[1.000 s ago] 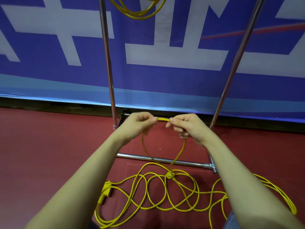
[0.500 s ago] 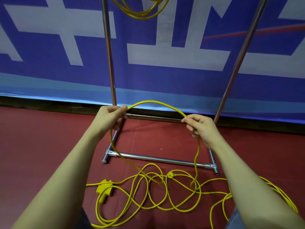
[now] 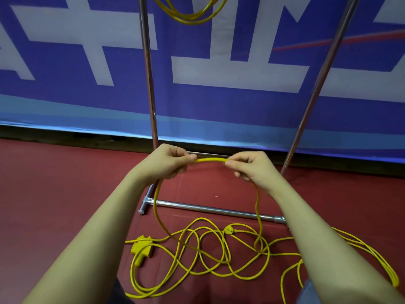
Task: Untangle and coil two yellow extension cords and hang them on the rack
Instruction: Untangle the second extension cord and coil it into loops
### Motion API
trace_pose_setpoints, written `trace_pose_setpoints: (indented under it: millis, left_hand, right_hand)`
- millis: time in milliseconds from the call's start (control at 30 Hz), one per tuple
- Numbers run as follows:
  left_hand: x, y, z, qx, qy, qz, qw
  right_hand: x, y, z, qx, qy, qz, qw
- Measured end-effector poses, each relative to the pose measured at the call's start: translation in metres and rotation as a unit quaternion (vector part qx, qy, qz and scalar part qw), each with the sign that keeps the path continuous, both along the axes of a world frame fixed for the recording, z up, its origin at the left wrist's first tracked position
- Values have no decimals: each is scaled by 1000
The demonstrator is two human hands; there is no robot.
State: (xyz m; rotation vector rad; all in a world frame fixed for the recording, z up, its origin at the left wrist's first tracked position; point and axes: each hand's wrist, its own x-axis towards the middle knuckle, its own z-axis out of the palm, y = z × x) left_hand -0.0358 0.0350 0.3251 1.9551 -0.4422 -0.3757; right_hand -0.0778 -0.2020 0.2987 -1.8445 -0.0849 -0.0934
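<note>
One yellow cord already hangs on the rack, while the left hand and right hand pinch the second cord, mostly tangled on the floor below.

Soft, even indoor light fills the view, moderately bright and without glare. Faint shadows lie on the red floor under the rack bars. Wide-angle distortion tilts the rack's poles apart and bends the banner edge. Focus looks slightly soft throughout.
</note>
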Motion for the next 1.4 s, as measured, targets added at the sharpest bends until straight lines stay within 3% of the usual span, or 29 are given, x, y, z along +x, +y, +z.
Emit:
trace_pose_setpoints:
  millis: [133,367,500,600,767,967,1167,1300,1400]
  left_hand:
    - [7,11,-4,80,-108,97,986]
    - [13,38,-5,27,-121,208,970]
    - [12,43,-8,-29,-18,152,988]
    - [7,36,-5,-17,54,70,996]
    - [-6,-1,-2,-20,39,-35,998]
    - [5,-10,-6,-38,-68,105,991]
    - [15,0,-17,12,-118,140,983]
    - [23,9,-24,20,-144,196,970]
    - [24,11,-29,55,-140,185,971]
  right_hand:
    - [0,1,-12,-73,43,27,996]
    - [-1,-15,-16,-78,52,12,996]
    - [-3,-20,-12,-30,44,-4,999]
    - [-5,-14,-6,-17,46,27,998]
    - [-6,5,2,-29,30,59,997]
    - [-8,4,4,9,65,91,994]
    - [-13,-21,5,-20,91,94,991]
    - [-15,-33,2,22,121,68,990]
    - [-14,-32,-1,48,119,49,991]
